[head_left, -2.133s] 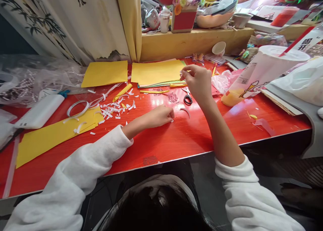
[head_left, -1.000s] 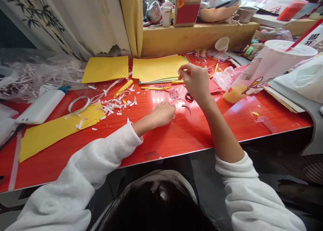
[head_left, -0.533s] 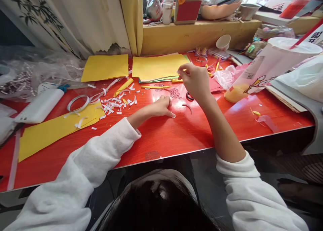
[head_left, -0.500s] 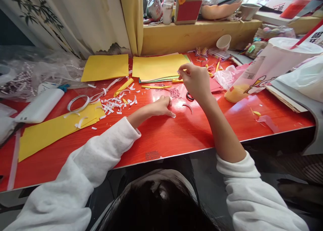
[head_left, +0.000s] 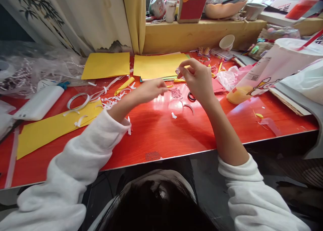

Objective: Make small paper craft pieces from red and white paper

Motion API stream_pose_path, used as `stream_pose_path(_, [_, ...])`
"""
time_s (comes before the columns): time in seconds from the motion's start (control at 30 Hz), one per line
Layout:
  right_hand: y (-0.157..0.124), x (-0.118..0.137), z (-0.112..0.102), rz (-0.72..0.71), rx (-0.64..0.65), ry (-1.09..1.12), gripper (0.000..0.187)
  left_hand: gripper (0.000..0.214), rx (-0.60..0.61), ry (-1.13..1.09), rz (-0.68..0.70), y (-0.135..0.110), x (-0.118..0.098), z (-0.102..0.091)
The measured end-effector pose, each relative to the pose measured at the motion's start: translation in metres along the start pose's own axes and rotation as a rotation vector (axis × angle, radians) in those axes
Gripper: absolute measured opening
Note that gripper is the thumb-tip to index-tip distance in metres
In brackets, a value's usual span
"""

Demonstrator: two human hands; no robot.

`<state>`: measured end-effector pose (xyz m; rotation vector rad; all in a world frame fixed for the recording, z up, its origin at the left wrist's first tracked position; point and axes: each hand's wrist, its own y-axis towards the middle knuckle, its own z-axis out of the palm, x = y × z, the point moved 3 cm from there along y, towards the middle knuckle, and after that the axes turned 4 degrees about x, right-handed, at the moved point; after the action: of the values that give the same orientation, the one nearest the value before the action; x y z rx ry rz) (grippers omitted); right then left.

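Observation:
My right hand (head_left: 198,76) is raised above the red table, thumb and fingers pinched on a small pale curled strip of paper (head_left: 178,70). Left of it, my left hand (head_left: 151,90) hovers over the table, its fingers partly curled and smeared by motion; whether it holds anything does not show. A white paper scrap (head_left: 174,115) lies below the hands, and a thin curved strip (head_left: 189,108) rests to its right. Partly behind my left forearm is a heap of white paper shreds (head_left: 109,102).
Yellow paper sheets (head_left: 158,65) lie at the back, and yellow strips (head_left: 50,133) at the left. A tape roll (head_left: 78,101) and a white bottle-like object (head_left: 40,103) are nearby. A tilted drink cup (head_left: 270,68) stands at the right. The red table (head_left: 161,137) ends at the front edge.
My left hand has lifted up and left, away from the white scrap, which stays on the table. My right hand is nearly in place. The view has shifted slightly.

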<state>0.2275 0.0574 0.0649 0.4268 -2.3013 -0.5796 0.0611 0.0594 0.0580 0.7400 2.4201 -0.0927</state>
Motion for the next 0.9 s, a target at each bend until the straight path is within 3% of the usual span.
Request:
stream_pose_path(0.13, [-0.008,0.020,0.010,-0.052,0.200,0.176,0.020,0.012,-0.276,-0.100,0.117,-0.016,-0.004,-0.040])
stream_pose_path(0.2, [-0.015,0.033,0.018,-0.090,0.314,0.288,0.019,0.012,-0.321,-0.098,0.120,-0.029,-0.003,-0.043])
stream_pose_path(0.3, [-0.025,0.048,0.032,-0.114,0.424,0.409,0.017,0.012,-0.263,-0.064,0.144,-0.051,0.000,-0.034])
stream_pose_path(0.37, [-0.032,0.055,0.042,-0.099,0.472,0.460,0.018,0.014,-0.298,-0.038,0.121,-0.066,0.005,-0.029])
stream_pose_path(0.5, [-0.041,0.062,0.054,-0.032,0.530,0.588,0.023,0.020,-0.442,0.169,0.102,-0.084,0.015,-0.022])
stream_pose_path(0.67, [-0.044,0.066,0.057,0.034,0.545,0.634,0.025,0.025,-0.467,0.477,0.141,-0.088,0.017,-0.015])
stream_pose_path(0.9, [-0.041,0.067,0.055,-0.021,0.441,0.536,0.022,0.018,-0.538,0.351,0.079,-0.089,0.013,-0.015])
